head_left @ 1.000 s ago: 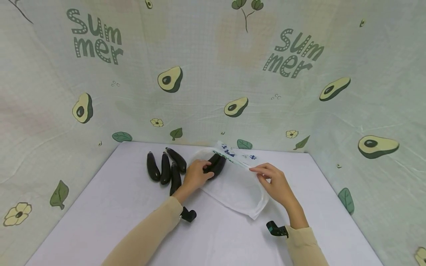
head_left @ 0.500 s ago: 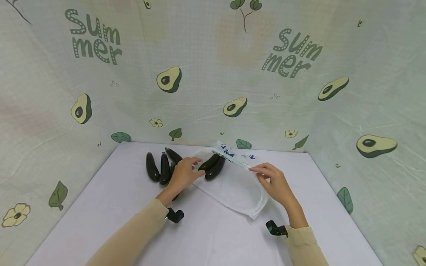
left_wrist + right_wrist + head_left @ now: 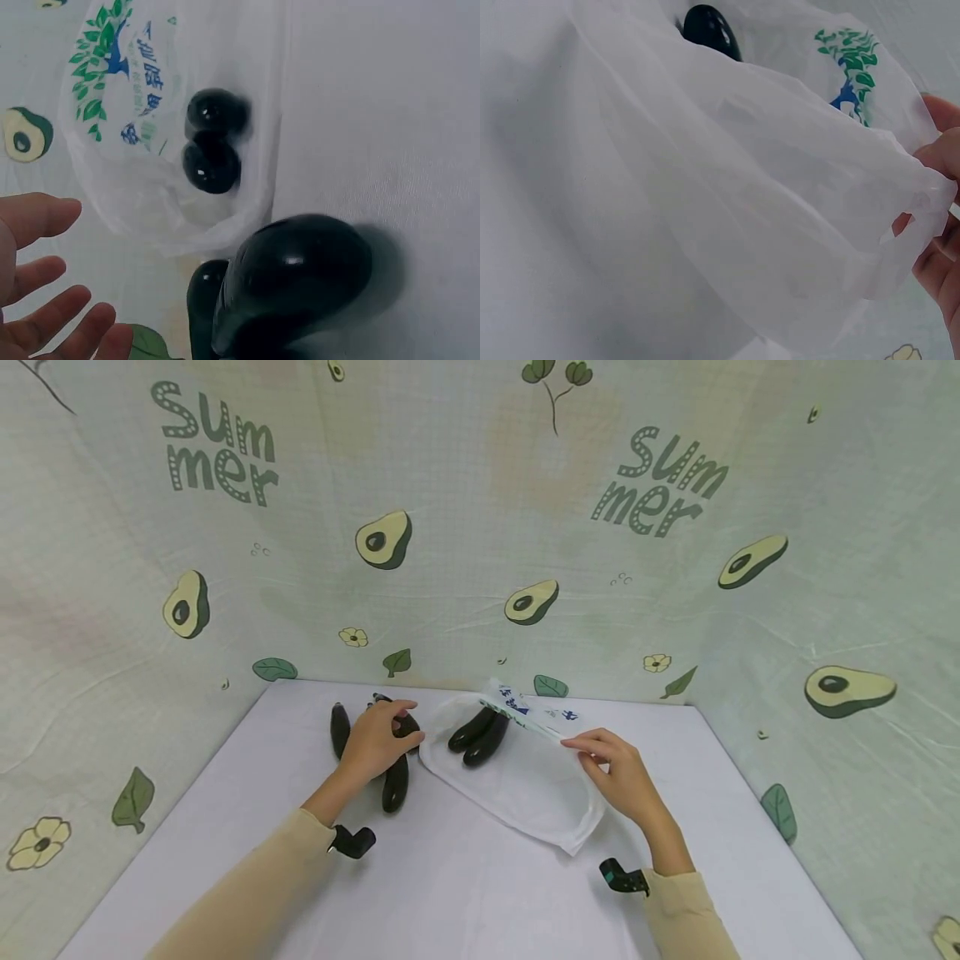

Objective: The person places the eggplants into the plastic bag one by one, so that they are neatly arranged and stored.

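My left hand (image 3: 367, 745) is over a group of dark eggplants on the left of the table, with nothing in its grip. In the left wrist view its fingers (image 3: 45, 274) are spread, and a loose eggplant (image 3: 300, 262) lies to their right. Another eggplant (image 3: 395, 787) shows below the hand, which partly covers the others. My right hand (image 3: 618, 774) pinches the edge of a white plastic bag (image 3: 525, 789), lifting its mouth. Two eggplants (image 3: 486, 742) lie side by side inside the bag. Green leaves and blue print (image 3: 855, 71) mark its film.
A white-covered table (image 3: 480, 893) carries everything. Behind it and at both sides hangs a pale curtain (image 3: 450, 468) printed with avocados and lettering. A small black camera (image 3: 354, 842) is on the left wrist, another camera (image 3: 622, 877) on the right.
My left hand has let go of the eggplant in the bag and moved left, out of the bag to the loose eggplants. The right hand has stayed at the bag's edge.
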The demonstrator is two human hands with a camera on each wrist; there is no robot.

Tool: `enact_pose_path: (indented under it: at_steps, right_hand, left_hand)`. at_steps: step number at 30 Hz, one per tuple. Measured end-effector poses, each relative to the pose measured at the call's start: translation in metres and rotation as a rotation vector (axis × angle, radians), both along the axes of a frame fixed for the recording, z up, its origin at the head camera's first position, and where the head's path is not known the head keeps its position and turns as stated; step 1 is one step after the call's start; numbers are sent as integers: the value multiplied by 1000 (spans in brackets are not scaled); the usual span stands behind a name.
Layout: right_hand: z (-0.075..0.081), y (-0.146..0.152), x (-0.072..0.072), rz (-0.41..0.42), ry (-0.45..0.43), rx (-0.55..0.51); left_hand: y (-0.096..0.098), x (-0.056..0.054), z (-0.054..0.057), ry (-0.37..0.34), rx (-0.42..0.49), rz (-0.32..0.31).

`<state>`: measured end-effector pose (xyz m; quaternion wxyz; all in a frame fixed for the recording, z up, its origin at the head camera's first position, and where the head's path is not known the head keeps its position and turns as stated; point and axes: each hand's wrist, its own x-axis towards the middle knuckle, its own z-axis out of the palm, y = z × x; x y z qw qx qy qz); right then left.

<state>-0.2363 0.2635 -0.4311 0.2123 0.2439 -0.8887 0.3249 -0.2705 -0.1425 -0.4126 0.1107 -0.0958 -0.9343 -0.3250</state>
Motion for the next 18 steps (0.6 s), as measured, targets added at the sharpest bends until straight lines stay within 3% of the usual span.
enact_pose_path:
  at_steps: [8,18]
  right_hand:
    - [-2,2,1,0,-1,-8]
    - [-1,2,-2,17,7,-20]
  left_hand:
    - [-29,0,1,-12,-9,28]
    - [-77,-1,-19,-65,-29,104]
